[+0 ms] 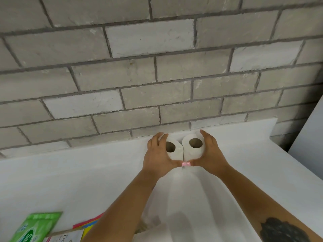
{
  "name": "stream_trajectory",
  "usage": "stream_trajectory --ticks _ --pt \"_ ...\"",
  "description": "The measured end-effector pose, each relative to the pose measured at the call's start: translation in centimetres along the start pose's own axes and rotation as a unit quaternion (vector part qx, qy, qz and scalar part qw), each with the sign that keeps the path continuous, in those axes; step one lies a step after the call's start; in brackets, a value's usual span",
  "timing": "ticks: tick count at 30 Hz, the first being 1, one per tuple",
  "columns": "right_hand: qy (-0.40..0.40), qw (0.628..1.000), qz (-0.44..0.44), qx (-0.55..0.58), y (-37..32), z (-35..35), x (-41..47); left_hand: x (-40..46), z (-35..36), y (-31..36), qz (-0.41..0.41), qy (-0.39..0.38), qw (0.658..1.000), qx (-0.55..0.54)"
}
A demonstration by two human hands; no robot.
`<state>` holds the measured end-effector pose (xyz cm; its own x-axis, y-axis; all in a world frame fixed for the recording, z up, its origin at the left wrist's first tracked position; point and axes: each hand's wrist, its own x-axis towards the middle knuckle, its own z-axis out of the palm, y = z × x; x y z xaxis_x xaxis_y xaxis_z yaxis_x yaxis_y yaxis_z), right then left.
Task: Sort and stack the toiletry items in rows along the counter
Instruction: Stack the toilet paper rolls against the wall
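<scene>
Left hand [158, 152] cups the outer side of the left toilet roll [173, 149], fingers curled over its far edge, thumb reaching inward along the near side. Right hand [212, 151] mirrors this on the right toilet roll [194, 147], fingers wrapped over the far-right edge. Both hands are closed around their rolls, pressing them together. Thumb tips meet just in front of the rolls; pink nails visible at the contact point.

Both rolls stand on end on the white tabletop [70, 180], hollow cores facing up. They touch each other along one side seam and sit at the back of the tabletop, just beside the low white lip under the grey brick wall [122, 67]. Whether they touch the lip cannot be told.

Near edge of view, lower left: a green packet [37, 227] with white lettering lies flat, partly cut off by the frame. Just right of it, a flat item with red and yellow print [87, 226] and a white pack with dark script [68, 237], both partly hidden by the left forearm. Under and between the forearms, more white paper goods [157, 231], blurred; their number cannot be told.

Right forearm carries a dark tattoo [281, 231]. A white panel [307, 137] stands at the far right.
</scene>
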<state>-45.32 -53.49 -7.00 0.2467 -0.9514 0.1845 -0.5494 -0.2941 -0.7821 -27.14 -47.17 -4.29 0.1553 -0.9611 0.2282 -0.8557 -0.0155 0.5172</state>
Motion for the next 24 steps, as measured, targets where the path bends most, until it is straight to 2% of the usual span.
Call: stream_trajectory --ticks 4,13,19,24 --pt "0.003 1.0 0.009 -0.027 1.1 -0.1 -0.3 -0.5 -0.1 -0.6 -0.033 0.01 0.999 -0.017" --pt "0.012 0.999 0.044 0.018 1.9 1.0 0.8 -0.3 0.5 -0.9 -0.052 0.012 0.994 -0.1" --pt "0.007 0.999 0.041 0.009 1.6 0.9 0.6 -0.5 0.2 -0.5 -0.055 0.015 0.998 -0.033" --pt "0.013 1.0 0.014 -0.013 0.1 -0.2 -0.4 -1.4 -0.9 0.3 -0.045 0.007 0.999 -0.028"
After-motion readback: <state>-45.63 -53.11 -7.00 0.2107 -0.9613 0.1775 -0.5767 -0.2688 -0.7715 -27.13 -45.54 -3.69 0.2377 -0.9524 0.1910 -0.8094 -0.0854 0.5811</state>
